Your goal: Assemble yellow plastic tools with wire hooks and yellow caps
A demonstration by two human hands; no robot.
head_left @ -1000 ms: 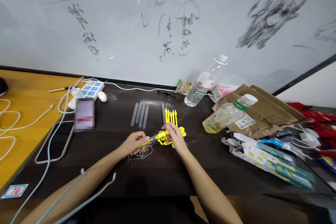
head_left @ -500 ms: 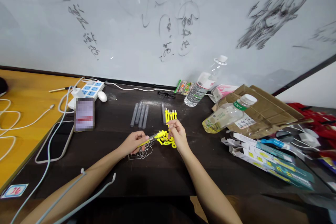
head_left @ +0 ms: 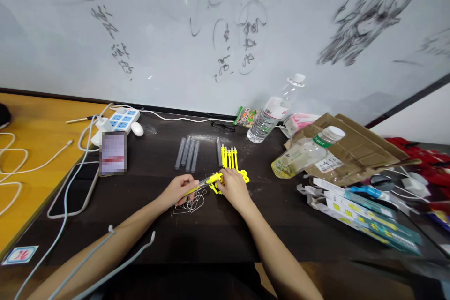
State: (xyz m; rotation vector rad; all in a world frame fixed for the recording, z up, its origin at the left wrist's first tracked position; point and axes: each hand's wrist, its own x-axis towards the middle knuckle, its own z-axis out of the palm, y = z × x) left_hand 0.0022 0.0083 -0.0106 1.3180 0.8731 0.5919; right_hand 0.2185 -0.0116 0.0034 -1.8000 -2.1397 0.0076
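Note:
My left hand [head_left: 182, 189] is closed around a clear tube with yellow parts inside [head_left: 203, 184], which slants up to the right and ends in a yellow tip. Beside that tip, my right hand [head_left: 233, 185] is curled low over a pile of small yellow plastic pieces [head_left: 243, 176]. Its fingertips are mostly hidden, and whatever they grip cannot be made out. Beyond it lie several yellow rods with metallic tips [head_left: 229, 154], beside a single clear tube [head_left: 219, 151]. Several more clear tubes [head_left: 187, 153] form a row to the left. Thin bent wires [head_left: 191, 204] lie under the held tube.
On the right are a water bottle [head_left: 264, 122], a tilted drink bottle [head_left: 298, 157], a cardboard piece [head_left: 362, 145] and flattened boxes [head_left: 365, 218]. A phone [head_left: 75, 192], a power strip [head_left: 123, 120] and a white mouse [head_left: 137, 129] lie left. Glasses [head_left: 222, 127] rest near the whiteboard [head_left: 168, 47].
My right hand has moved down and slightly left from above the tube's yellow tip, and now covers much of the yellow pile. My left hand and its tube have hardly moved.

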